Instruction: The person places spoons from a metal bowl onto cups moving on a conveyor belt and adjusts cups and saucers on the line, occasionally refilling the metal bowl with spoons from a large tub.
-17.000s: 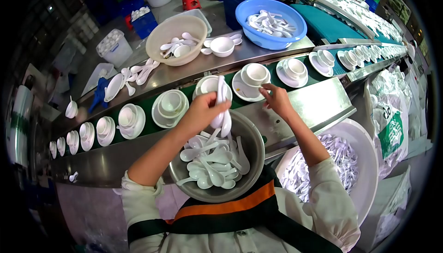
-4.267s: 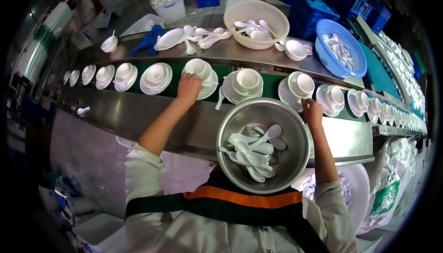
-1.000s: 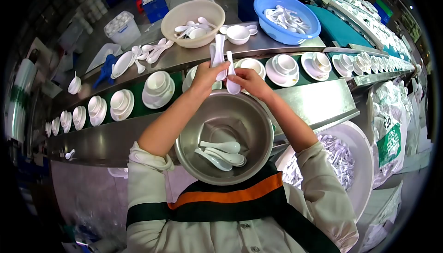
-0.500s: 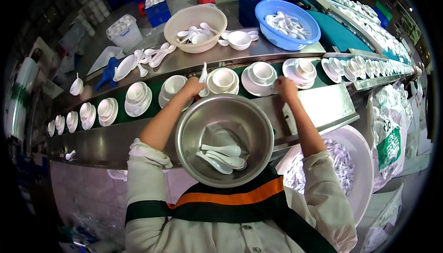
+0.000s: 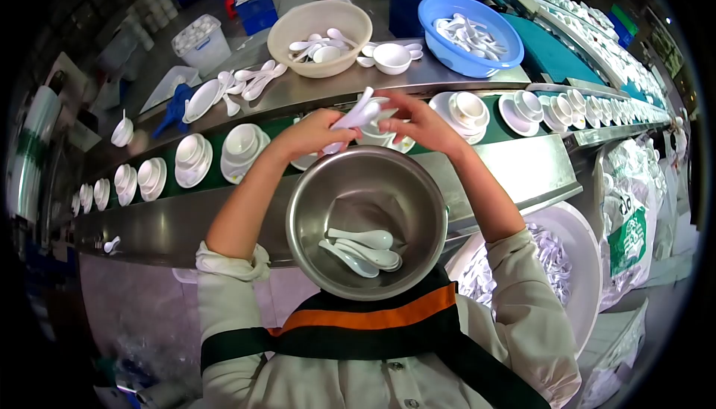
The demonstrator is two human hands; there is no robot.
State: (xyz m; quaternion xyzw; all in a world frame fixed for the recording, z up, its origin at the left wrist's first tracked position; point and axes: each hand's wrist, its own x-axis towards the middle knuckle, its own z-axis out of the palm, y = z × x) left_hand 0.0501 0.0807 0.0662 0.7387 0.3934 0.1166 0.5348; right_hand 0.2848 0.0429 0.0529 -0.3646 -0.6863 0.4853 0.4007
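Observation:
My left hand [image 5: 317, 134] is closed round white soup spoons [image 5: 358, 114], held tilted above the conveyor; it looks like more than one, but overlap hides the count. Just to the right, my right hand [image 5: 425, 124] has its fingers apart, the tips close to the spoons. Beneath both hands sits a stacked bowl-and-plate set [image 5: 377, 137], partly covered by them. In front of my body is a steel basin [image 5: 309, 241] with several white spoons [image 5: 362, 249] lying in it.
Stacked dish sets [image 5: 194, 159] line the green conveyor on both sides. On the steel ledge behind stand a cream basin [image 5: 280, 40] and a blue basin [image 5: 511, 32], both holding spoons. A pink-white tub [image 5: 589, 260] of wrapped items stands at my right.
The dish sets have shifted left along the conveyor. My right hand has left a dish set at the right and come in beside my left hand. My left hand keeps its grip.

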